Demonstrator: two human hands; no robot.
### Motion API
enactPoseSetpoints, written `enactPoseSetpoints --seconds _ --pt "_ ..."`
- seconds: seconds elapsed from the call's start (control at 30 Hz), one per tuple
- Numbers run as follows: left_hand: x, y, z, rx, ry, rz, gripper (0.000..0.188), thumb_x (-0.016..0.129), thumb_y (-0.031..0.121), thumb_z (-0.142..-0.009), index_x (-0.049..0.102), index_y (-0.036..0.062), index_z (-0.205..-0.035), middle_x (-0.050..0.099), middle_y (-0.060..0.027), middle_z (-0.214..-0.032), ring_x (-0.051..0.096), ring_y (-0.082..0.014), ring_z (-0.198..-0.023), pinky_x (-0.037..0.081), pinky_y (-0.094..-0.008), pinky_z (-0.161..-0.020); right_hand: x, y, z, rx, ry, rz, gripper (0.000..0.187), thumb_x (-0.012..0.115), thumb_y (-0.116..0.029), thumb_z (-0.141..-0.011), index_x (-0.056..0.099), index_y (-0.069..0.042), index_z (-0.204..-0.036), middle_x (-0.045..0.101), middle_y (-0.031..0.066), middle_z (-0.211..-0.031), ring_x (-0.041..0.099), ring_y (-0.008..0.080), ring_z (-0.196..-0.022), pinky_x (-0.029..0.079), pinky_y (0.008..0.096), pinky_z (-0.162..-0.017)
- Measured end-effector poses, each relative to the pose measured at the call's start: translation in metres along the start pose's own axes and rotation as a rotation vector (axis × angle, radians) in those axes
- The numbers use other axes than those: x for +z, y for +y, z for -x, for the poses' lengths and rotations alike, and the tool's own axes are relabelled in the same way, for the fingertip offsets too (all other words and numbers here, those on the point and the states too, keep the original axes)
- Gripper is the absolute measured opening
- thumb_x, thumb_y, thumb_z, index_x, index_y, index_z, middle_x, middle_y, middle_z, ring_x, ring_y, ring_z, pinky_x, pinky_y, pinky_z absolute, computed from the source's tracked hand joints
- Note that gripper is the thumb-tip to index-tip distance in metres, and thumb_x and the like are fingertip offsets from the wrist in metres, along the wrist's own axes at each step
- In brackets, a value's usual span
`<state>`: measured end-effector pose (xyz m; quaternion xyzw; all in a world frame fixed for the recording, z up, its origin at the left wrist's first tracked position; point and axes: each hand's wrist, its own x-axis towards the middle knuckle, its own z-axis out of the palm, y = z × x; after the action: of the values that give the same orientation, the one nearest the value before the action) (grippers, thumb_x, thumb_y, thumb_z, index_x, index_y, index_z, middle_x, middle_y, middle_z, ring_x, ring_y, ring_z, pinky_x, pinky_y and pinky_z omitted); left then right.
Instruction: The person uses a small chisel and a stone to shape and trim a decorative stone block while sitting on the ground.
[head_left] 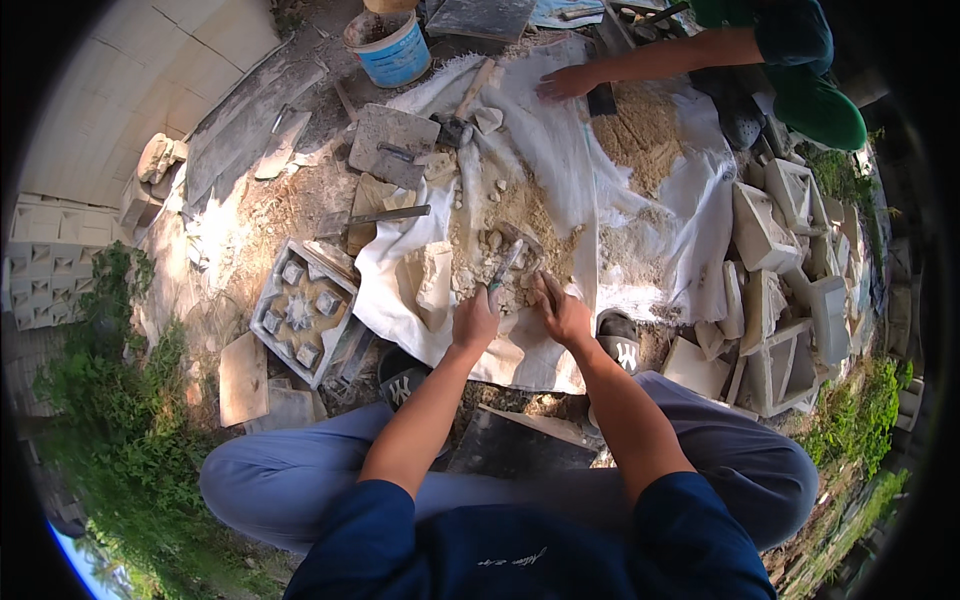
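My left hand [476, 320] is closed around a narrow metal tool with a greenish grip [508, 262], perhaps a chisel. It slants forward over broken pale stone. My right hand [566, 318] grips what looks like a dusty hammer [522, 238], its curved head close to the metal tool's far end. My fingers hide much of both handles. Beneath them, rubble [515, 296] and sandy crumbs lie on a white woven sheet [547, 373]. A pale broken block [435, 276] stands left of my left hand.
Another person's hand [568, 83] rests flat on the sheet at the far side. A blue bucket [388, 50] stands far left of it. A mould-like tray [303, 312] lies left, hollow pale blocks [783, 368] are heaped right, and a handled float [393, 143] lies ahead.
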<state>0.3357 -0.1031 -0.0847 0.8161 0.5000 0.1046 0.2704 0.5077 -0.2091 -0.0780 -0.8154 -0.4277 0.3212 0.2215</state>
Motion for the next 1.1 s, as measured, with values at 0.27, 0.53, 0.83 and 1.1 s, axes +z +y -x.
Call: enactPoseSetpoints --seconds 0.27,0.53,0.83,1.1 --pt "0.003 0.024 0.004 -0.112 -0.039 0.014 0.038 0.048 0.041 -0.100 0.060 0.0043 -0.095 0.065 -0.0259 -0.072 0.064 -0.0484 -0.075 0.049 -0.0572 -0.066 0.007 0.011 -0.006 -0.041 0.064 -0.024 0.053 0.045 -0.052 -0.097 0.046 -0.026 -0.143 0.068 0.0236 -0.105 0.064 0.0454 -0.095 0.050 0.0520 -0.082" --pt "0.004 0.006 0.003 -0.134 -0.040 -0.062 0.039 0.047 0.038 -0.100 0.060 0.0018 -0.103 0.065 -0.0280 -0.077 0.064 -0.0486 -0.076 0.048 -0.0585 -0.069 -0.007 -0.001 -0.004 0.001 0.012 -0.018 0.052 0.044 -0.051 -0.097 0.046 -0.026 -0.144 0.067 0.0211 -0.112 0.063 0.0450 -0.098 0.050 0.0517 -0.083" --pt "-0.008 -0.004 0.000 -0.052 -0.072 -0.092 0.037 0.050 0.037 -0.099 0.060 0.0018 -0.093 0.064 -0.0286 -0.073 0.062 -0.0506 -0.072 0.048 -0.0592 -0.066 0.000 -0.002 -0.006 0.040 -0.063 0.025 0.053 0.041 -0.051 -0.098 0.043 -0.026 -0.146 0.068 0.0218 -0.109 0.064 0.0440 -0.098 0.050 0.0521 -0.085" --pt "-0.002 0.001 -0.006 -0.066 -0.016 -0.075 0.039 0.049 0.038 -0.100 0.060 0.0019 -0.091 0.064 -0.0290 -0.073 0.062 -0.0512 -0.072 0.048 -0.0590 -0.066 -0.001 -0.013 -0.003 0.044 -0.050 0.008 0.050 0.046 -0.049 -0.097 0.048 -0.026 -0.143 0.066 0.0180 -0.118 0.063 0.0424 -0.103 0.050 0.0496 -0.090"
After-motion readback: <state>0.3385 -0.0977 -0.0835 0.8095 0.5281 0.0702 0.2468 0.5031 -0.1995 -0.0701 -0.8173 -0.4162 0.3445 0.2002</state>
